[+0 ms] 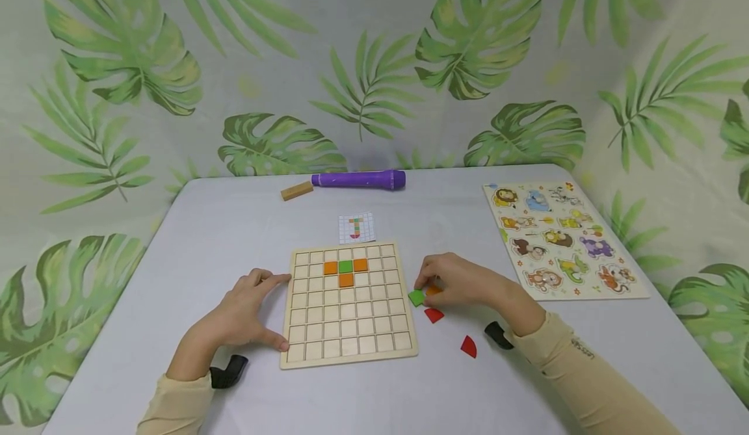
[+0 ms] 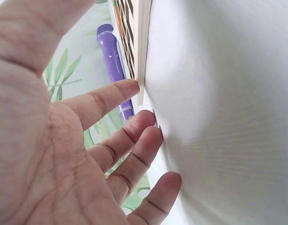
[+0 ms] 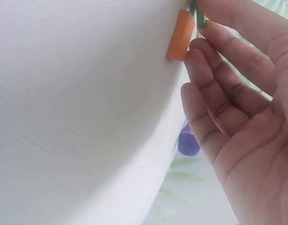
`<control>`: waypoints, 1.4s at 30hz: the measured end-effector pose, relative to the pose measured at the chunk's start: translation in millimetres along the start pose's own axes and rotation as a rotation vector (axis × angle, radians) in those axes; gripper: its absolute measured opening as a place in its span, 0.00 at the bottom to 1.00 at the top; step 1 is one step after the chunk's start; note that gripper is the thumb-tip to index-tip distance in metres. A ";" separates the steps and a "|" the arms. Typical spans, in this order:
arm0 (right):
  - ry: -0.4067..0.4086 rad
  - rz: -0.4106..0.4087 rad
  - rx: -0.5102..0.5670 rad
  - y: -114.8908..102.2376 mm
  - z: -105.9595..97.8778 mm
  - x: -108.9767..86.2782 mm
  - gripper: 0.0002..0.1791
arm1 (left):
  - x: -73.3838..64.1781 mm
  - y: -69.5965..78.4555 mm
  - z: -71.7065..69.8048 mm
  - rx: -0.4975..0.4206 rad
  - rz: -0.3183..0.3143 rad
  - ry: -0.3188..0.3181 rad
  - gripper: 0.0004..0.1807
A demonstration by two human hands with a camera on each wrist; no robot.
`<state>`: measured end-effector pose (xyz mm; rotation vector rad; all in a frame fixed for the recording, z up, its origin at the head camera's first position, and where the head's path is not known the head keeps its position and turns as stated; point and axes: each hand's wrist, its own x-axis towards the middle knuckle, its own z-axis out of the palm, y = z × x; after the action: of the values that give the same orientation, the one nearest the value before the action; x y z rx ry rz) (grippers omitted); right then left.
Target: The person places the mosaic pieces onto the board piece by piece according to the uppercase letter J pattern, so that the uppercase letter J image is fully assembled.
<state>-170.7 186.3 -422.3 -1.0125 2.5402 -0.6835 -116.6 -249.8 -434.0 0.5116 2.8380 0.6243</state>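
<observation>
A wooden grid board (image 1: 316,350) lies flat on the table, with orange tiles and one green tile (image 1: 346,266) set in its upper squares. My left hand (image 1: 236,311) spreads at the board's left side, thumb and index finger touching its edge; the other fingers reach past the edge in the left wrist view. To the right of the board, my right hand (image 1: 459,282) pinches a green square tile (image 1: 417,298) between thumb and index finger. An orange tile (image 3: 181,35) lies beside those fingers. Close by are two red quarter-circle pieces (image 1: 433,315), one nearer the front.
Behind the board lies a small pattern card (image 1: 356,227) with a coloured J on a grid. Farther back are a purple microphone-shaped tube (image 1: 358,179) and a wooden block (image 1: 297,191). An animal puzzle board (image 1: 556,246) occupies the table's right side.
</observation>
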 end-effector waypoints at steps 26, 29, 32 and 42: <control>0.091 0.015 -0.021 -49.3 5.7 38.8 0.11 | -0.2 4.9 -3.1 -0.093 -0.006 -0.039 0.69; 0.085 0.010 -0.019 -58.6 10.4 47.8 0.11 | -0.2 4.9 -2.6 -0.098 -0.010 -0.038 0.69; 0.081 -0.001 -0.028 -67.4 15.4 55.2 0.11 | -0.2 4.8 -2.0 -0.100 -0.007 -0.039 0.69; 0.094 0.026 -0.082 -88.9 27.6 71.9 0.11 | 0.2 3.7 -1.8 -0.095 -0.010 -0.037 0.69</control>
<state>-159.0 70.4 -405.7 -0.9938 2.6778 -0.6389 -116.2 -247.2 -430.7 0.4866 2.7590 0.7354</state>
